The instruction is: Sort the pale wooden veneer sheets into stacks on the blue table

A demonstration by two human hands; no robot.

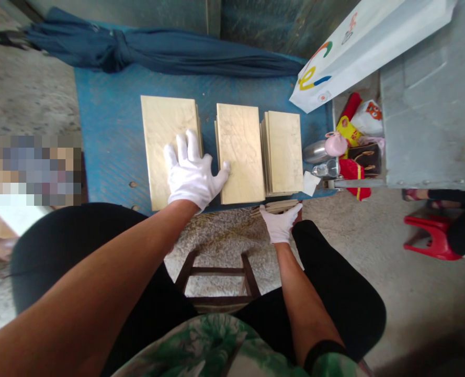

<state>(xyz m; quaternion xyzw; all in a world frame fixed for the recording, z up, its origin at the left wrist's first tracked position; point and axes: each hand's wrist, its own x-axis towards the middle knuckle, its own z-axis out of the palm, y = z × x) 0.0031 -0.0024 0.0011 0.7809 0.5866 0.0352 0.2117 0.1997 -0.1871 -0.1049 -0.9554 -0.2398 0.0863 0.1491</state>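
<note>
White-gloved left hand [191, 175] spread over board stack [157, 136] | right hand [280, 224] pinching thin boards [280, 206]

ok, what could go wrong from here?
The right hand grips thin boards off the blue table; they could slip to the floor. The left hand spreads over the left stack, its thumb reaching the middle stack; a push might skew either. The metal flask near the right stack could get knocked.

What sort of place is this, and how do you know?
Probably a small workshop: there are stacks of thin, pale boards, a worn blue workbench and white-gloved hands.
</note>
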